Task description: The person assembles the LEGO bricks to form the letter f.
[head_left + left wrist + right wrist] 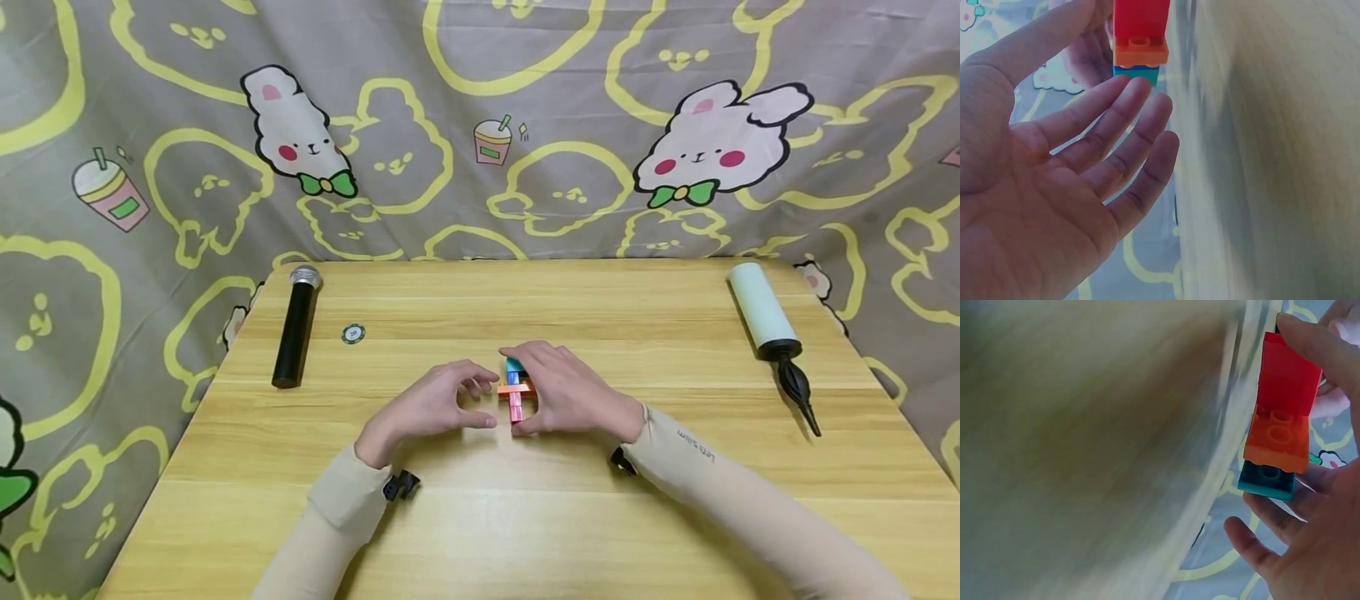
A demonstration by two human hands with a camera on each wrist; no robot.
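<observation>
A small build of joined toy bricks (514,389) is near the middle of the table. From above it shows teal, blue, orange and pink parts. My right hand (573,392) holds it, thumb at the near end and fingers at the far teal end. My left hand (435,404) is just left of the bricks, fingers spread and slightly bent, holding nothing. The right wrist view shows a red brick (1288,378), a studded orange brick (1277,440) and a teal brick (1266,481) in a row. My right palm hides part of the build in the head view.
A black microphone (296,329) with a silver head lies at the table's left. Beside it is a round chip (353,333). A pale green hand pump (765,312) with a black nozzle lies at the right. Patterned cloth (465,208) hangs behind the wooden table (495,533).
</observation>
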